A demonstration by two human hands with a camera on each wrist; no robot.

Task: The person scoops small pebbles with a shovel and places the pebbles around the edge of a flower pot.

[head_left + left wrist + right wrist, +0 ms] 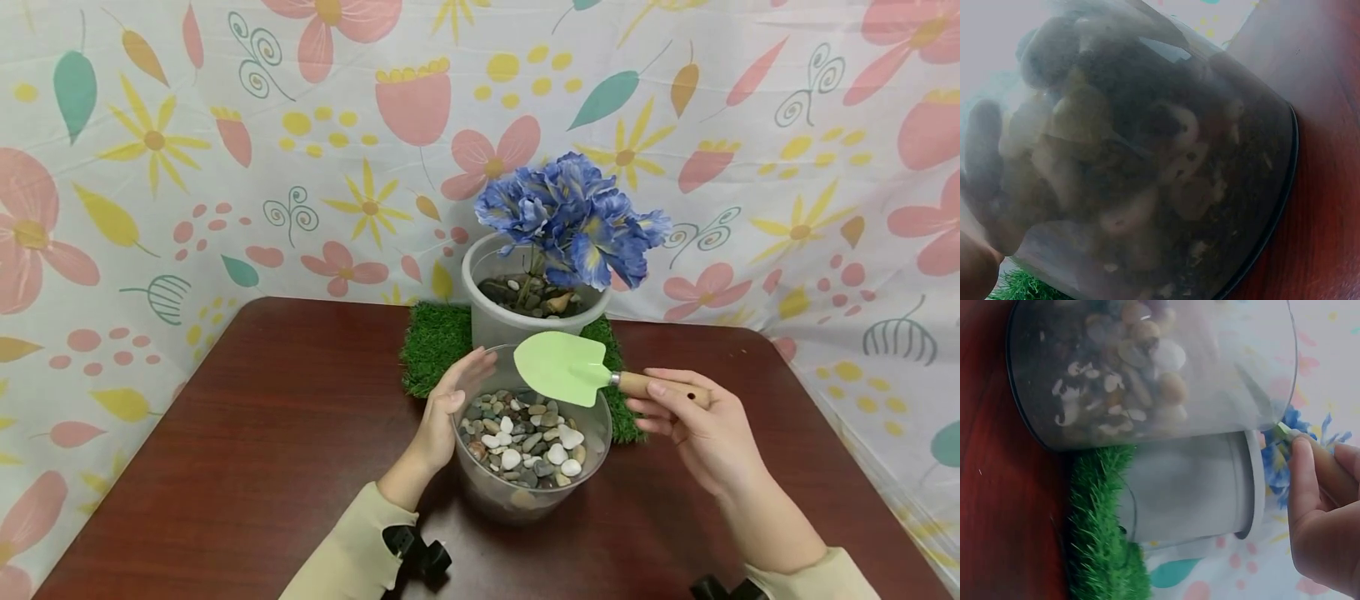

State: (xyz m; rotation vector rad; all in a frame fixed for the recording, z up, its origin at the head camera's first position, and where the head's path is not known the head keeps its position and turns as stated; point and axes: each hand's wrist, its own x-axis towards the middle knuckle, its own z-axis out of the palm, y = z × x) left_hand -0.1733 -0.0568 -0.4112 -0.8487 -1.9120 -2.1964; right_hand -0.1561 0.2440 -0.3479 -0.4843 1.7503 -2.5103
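My right hand [712, 425] grips the wooden handle of a small hand trowel [562, 367] with a pale green blade. In the head view, the blade overlaps the far rim of a clear plastic pot [487, 487] and carries nothing visible on its face. Smooth pebbles [525, 437], white, grey and brown, lie inside this pot. My left hand [442, 417] rests along the pot's left side, its fingers extended near the rim. In the right wrist view, thumb and fingers pinch the trowel handle [1329, 465] beside the pot's rim.
Behind the clear pot, a light grey planter [517, 327] holds blue artificial flowers [577, 217] set among pebbles. The planter stands on a green artificial grass mat [435, 346]. Everything sits on a dark reddish-brown table [247, 433], against a floral-patterned cloth [337, 167].
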